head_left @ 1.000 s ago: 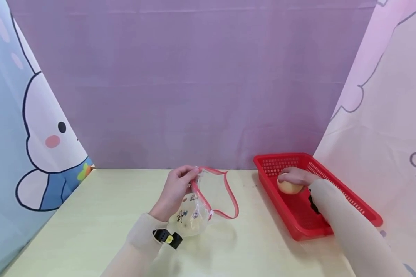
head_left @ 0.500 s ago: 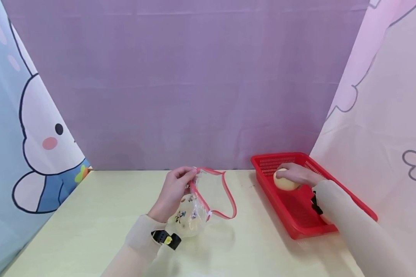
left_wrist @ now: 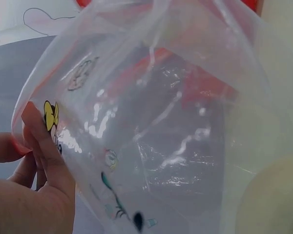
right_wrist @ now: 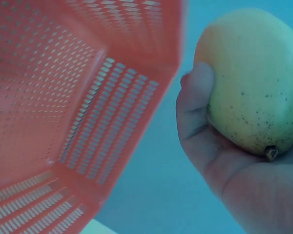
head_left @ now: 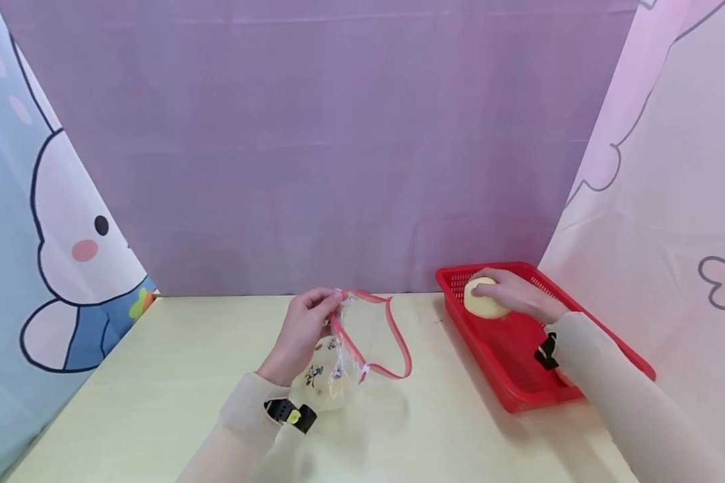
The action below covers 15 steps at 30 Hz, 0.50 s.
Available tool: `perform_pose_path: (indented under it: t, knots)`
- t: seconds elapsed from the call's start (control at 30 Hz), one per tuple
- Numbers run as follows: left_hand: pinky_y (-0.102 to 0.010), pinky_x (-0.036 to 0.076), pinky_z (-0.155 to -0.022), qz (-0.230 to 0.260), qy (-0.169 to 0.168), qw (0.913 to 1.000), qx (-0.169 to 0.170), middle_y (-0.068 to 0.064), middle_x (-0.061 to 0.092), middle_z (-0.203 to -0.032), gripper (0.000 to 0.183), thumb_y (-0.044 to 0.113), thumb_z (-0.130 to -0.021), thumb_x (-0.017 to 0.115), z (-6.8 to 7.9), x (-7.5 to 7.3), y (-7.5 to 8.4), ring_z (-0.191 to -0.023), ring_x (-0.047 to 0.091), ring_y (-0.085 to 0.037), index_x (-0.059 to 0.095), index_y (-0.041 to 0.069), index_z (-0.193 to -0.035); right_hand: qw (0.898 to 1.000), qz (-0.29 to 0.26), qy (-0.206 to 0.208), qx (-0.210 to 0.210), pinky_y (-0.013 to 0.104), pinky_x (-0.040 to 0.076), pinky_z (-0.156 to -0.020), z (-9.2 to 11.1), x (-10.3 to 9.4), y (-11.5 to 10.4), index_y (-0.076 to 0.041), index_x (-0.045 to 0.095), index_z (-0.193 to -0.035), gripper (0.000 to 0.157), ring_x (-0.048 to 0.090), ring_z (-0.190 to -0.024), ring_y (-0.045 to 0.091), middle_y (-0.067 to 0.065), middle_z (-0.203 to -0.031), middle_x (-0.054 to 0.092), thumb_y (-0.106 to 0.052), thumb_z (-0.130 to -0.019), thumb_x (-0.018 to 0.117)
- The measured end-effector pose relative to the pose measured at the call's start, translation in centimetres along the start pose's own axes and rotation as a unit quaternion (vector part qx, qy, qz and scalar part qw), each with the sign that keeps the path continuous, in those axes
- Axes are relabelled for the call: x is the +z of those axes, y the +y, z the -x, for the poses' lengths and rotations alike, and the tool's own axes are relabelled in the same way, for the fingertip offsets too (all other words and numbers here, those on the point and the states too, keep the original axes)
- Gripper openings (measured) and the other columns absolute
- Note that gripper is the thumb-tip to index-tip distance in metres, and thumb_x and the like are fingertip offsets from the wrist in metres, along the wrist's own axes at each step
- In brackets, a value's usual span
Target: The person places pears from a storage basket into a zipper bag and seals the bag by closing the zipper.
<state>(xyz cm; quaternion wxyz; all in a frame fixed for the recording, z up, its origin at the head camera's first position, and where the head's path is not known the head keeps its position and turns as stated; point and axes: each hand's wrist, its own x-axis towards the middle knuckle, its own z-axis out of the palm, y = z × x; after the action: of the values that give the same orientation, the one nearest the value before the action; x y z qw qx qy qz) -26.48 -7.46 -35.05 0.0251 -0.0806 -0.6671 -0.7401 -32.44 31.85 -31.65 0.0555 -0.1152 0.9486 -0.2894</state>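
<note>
My left hand (head_left: 302, 329) pinches the red-edged rim of a clear plastic bag (head_left: 346, 359) printed with small cartoon figures. The bag's mouth gapes toward the right, outlined by the red trim. Low inside it shows a pale yellow rounded thing (left_wrist: 271, 204), seen through the plastic. My right hand (head_left: 510, 292) grips a yellow mango (head_left: 482, 305) over the far left part of the red basket (head_left: 507, 401). Thumb and fingers wrap the mango (right_wrist: 254, 83), whose dark stem end and brown specks show in the right wrist view.
A yellowish-orange thing (head_left: 564, 377) lies in the basket, mostly hidden behind my right wrist. The pale table (head_left: 205, 376) ends at a purple cloth backdrop (head_left: 338, 147). Printed curtains stand along the left and right sides.
My right hand has lifted the mango up from the basket floor and moved it a little left, toward the basket's far left rim. The left hand and bag stay nearly still.
</note>
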Motion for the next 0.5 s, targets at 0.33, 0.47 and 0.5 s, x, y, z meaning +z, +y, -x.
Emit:
perform_pose_path:
  t: [0.33, 0.47, 0.5]
  knots:
    - [-0.026, 0.052, -0.062, 0.008, -0.002, 1.0, 0.003, -0.005, 0.059, -0.085, 0.026, 0.016, -0.104, 0.06, 0.0, 0.2, 0.0, -0.068, 0.054, -0.014, 0.065, -0.006, -0.115, 0.998, -0.06, 0.025, -0.024, 0.046, 0.052, -0.086, 1.6, 0.1, -2.8, -0.019, 0.051, -0.141, 0.056, 0.05, -0.12, 0.033, 0.011, -0.133, 0.053, -0.045, -0.093, 0.065]
    - [-0.026, 0.052, -0.061, 0.01, 0.0, 1.0, 0.002, -0.005, 0.059, -0.086, 0.027, 0.018, -0.104, 0.06, 0.0, 0.1, -0.1, -0.068, 0.054, -0.015, 0.065, -0.007, -0.115, 0.994, -0.089, 0.05, -0.042, 0.041, 0.051, -0.083, 1.9, 0.5, -3.9, -0.021, 0.053, -0.137, 0.05, 0.054, -0.113, 0.03, 0.008, -0.126, 0.056, -0.044, -0.095, 0.065]
    - [-0.026, 0.052, -0.061, 0.009, -0.001, 1.0, 0.003, -0.005, 0.059, -0.086, 0.028, 0.018, -0.104, 0.06, -0.1, 0.1, -0.1, -0.068, 0.054, -0.015, 0.064, -0.007, -0.115, 0.993, -0.098, 0.055, -0.047, 0.04, 0.051, -0.082, 1.9, 0.6, -4.2, -0.021, 0.053, -0.137, 0.048, 0.054, -0.111, 0.03, 0.008, -0.124, 0.056, -0.042, -0.095, 0.065]
